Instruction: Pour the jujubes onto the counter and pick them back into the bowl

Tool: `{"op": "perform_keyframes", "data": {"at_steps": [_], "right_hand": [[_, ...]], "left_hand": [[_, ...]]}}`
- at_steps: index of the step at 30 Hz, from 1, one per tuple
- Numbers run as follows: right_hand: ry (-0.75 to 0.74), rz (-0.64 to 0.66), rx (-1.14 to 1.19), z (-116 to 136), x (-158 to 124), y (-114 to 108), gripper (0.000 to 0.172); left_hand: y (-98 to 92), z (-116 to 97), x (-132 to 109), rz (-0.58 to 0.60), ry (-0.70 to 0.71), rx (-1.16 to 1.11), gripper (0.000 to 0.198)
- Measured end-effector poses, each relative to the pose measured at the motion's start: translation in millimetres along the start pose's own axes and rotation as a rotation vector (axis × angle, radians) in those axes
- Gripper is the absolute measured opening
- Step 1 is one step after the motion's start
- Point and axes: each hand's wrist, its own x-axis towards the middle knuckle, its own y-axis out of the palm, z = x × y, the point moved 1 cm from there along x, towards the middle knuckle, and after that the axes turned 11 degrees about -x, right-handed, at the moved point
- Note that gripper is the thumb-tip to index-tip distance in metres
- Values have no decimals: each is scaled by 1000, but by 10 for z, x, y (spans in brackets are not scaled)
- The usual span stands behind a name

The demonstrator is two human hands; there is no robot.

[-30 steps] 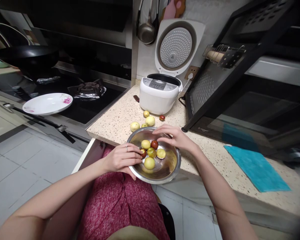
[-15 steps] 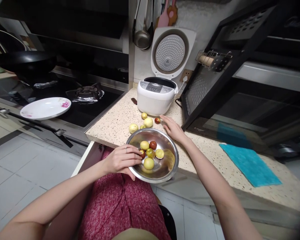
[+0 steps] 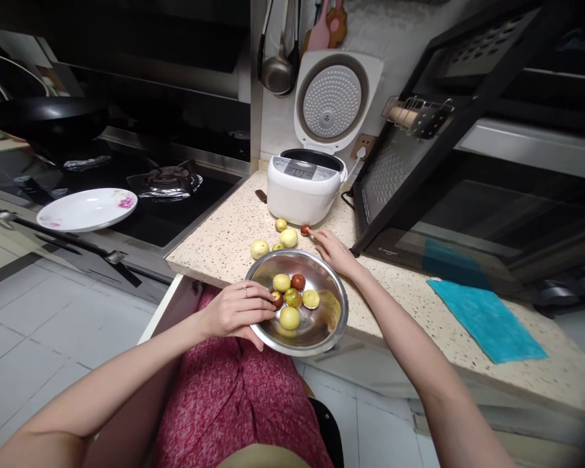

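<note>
A steel bowl (image 3: pixel 338 312) is tilted toward me at the counter's front edge, with several yellow-green and red-brown jujubes (image 3: pixel 289 318) inside. My left hand (image 3: pixel 236 309) holds its left rim, fingers over the inside and thumb outside, the fingertips beside a red-brown jujube (image 3: pixel 276 299). Beyond the bowl, my right hand (image 3: pixel 336 252) is stretched over the counter with its fingers extended. Its fingertips touch a small red jujube (image 3: pixel 305 230) in front of the rice cooker. Several yellow-green jujubes (image 3: pixel 288 238) lie to the left of that one, behind the bowl.
The white rice cooker (image 3: pixel 302 195) stands with its lid up. On the right are a black oven (image 3: pixel 468 214) and a blue cloth (image 3: pixel 487 322). A floral plate (image 3: pixel 88 209) rests at the stove's front edge, near a black wok (image 3: pixel 49 117). A drawer (image 3: pixel 160 309) is pulled out.
My right hand has shifted slightly left, and its fingertips now meet the red jujube, which sits a little farther back. My left hand and the bowl are almost unmoved.
</note>
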Motion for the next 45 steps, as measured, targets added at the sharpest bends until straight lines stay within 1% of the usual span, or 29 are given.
{"op": "perform_keyframes", "data": {"at_steps": [2, 4, 6, 9, 14, 18, 22, 25, 27, 29, 30, 31, 32, 34, 37, 39, 41, 45], "right_hand": [[25, -8, -33, -4, 5, 24, 51], [34, -43, -46, -2, 29, 46, 51], [12, -72, -38, 3, 61, 75, 53], [-32, -56, -21, -1, 95, 128, 55], [-6, -78, 3, -53, 91, 139, 45], [-18, -55, -6, -56, 75, 88, 33], [-31, -46, -24, 5, 74, 10, 28], [-31, -102, 19, 93, 83, -108, 27], [-27, -180, 104, 180, 83, -229, 25], [-34, -247, 237, 298, 67, -375, 23], [-49, -247, 317, 367, 52, -449, 23], [-71, -211, 391, 441, 32, -519, 23], [-99, -145, 454, 516, 9, -581, 23], [-182, 22, 547, 659, -40, -677, 24], [-330, 247, 637, 815, -102, -744, 27], [-394, 369, 680, 869, -126, -748, 28], [-428, 452, 696, 892, -140, -739, 27], [-448, 530, 677, 901, -160, -722, 24]], "left_hand": [[9, 5, -13, -2, -1, 0, 40], [26, 13, -33, -5, -4, -5, 41], [46, 22, -55, -12, -11, -9, 41], [67, 28, -71, -27, -9, -12, 41], [47, 7, -30, -18, -3, 3, 40], [9, -16, 20, 9, -4, 28, 39], [-8, -18, 33, 13, -1, 31, 39], [0, -7, 16, 14, 0, 15, 38], [10, 2, -1, 7, 2, 6, 39], [20, 8, -15, -3, 3, 3, 38], [23, 10, -20, -7, 4, 2, 38], [25, 11, -22, -9, 4, 1, 38], [26, 11, -23, -12, 4, 0, 37], [23, 9, -19, -13, 6, 0, 37], [14, 5, -13, -12, 5, 4, 37], [11, 6, -13, -5, 4, -1, 38], [13, 8, -17, 2, 5, -9, 40], [18, 11, -23, 2, -1, -8, 40]]}}
